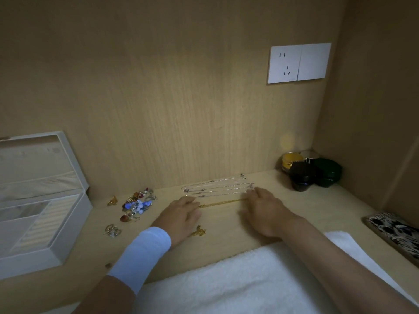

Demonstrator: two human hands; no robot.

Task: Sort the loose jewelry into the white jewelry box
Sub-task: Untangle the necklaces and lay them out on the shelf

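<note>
The white jewelry box (74, 223) stands open at the left, its mirrored lid upright and its ring rolls showing. A gold chain (222, 202) lies stretched straight on the wooden shelf. My left hand (181, 216), with a white wristband, lies palm down, its fingertips touching the chain's left end. My right hand (265, 208) lies palm down with its fingers at the chain's right end. Several silver chains (215, 186) lie in rows just behind. A pile of colourful earrings (138, 205), a gold piece (112, 201), rings (112, 230) and a gold pendant (199, 231) lie loose.
Dark jars (315, 173) and a yellow jar (291, 160) stand in the back right corner. A patterned case (396, 232) lies at the right edge. A white towel (249, 279) covers the near side. A wall socket (299, 63) sits on the back panel.
</note>
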